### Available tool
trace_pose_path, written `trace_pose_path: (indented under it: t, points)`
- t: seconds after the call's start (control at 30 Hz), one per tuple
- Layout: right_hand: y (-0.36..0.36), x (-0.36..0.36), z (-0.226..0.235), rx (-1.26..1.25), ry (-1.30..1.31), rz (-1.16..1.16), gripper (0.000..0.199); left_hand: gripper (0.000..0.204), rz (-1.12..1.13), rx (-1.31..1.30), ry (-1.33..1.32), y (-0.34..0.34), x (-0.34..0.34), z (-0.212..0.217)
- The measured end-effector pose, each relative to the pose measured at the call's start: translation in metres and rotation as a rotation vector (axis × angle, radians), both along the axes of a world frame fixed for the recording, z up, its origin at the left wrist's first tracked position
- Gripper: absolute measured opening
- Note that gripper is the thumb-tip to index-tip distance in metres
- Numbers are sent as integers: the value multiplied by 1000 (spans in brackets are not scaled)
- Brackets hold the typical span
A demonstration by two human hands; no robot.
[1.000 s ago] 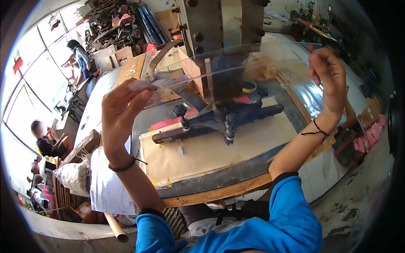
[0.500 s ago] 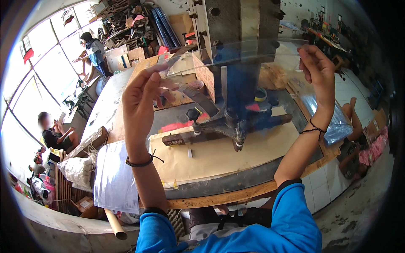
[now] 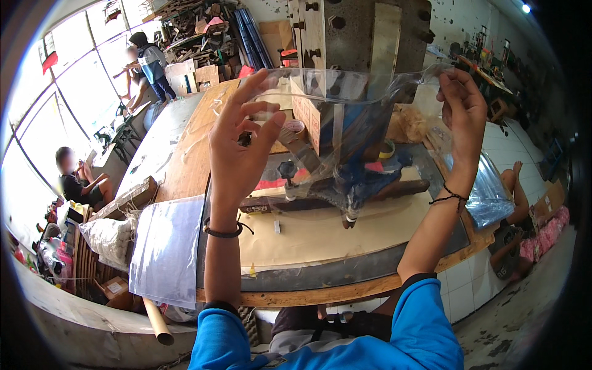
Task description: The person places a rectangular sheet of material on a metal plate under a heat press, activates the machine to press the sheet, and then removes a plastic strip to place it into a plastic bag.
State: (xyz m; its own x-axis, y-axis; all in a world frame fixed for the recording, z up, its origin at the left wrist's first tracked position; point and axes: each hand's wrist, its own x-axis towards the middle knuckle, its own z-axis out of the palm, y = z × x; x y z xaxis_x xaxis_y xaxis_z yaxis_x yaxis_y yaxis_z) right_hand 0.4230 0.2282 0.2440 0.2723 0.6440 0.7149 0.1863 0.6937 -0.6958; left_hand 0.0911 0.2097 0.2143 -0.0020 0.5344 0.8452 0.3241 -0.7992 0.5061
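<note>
So the clear, floppy plastic sheet is up in the air around 12 o'clock in the head view, stretching from near the left hand to the right hand. It's glossy and see-through, with a pale curved top edge and wrinkles bunching toward its right end. The right hand, at 2 o'clock, has that corner pinched between thumb and fingers. The left hand, around 11, is pretty wide, thumb and fingers well apart; the sheet's other end sits right by the index fingertip, but can't tell if they're touching. Both wrists have thin dark cord bracelets.

Behind the film, a chunky grey metal column with big hex bolts stands at 12 to 1 o'clock. Below it there's a dark, straight, scuffed bar lying crosswise, with a black lobed knob near its left end. Smooth tan paper is spread under all that, toward 6, with a tiny white block on it. The desk has a worn wooden edge curving along 6.

At 8 o'clock a translucent, shiny plastic sheet stack drapes over the side, and a crinkly silvery-blue plastic bundle sits at 3.
</note>
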Motion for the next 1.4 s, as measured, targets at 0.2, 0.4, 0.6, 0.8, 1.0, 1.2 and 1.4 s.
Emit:
trace_pose_path:
  t: [0.2,0.4,0.6,0.8,1.0,1.2,1.4]
  points:
    - [7,8,-2,30,2,48,20,62,-62,72,-108,7,2,-6]
    - [7,21,-6,99,-23,91,21,57,-66,125,-208,6,-2,-3]
    - [9,20,-4,150,60,55,27,57,-11,129,-178,-8,8,8]
    - [30,14,-8,105,78,-1,31,54,-34,54,-139,17,6,30]
    - [39,10,-7,62,30,-51,29,53,-104,50,-255,26,13,18]
    - [40,13,-10,112,71,-34,28,49,-68,57,-198,32,11,18]
    - [23,8,-2,174,62,-68,29,45,2,124,-185,24,-1,28]
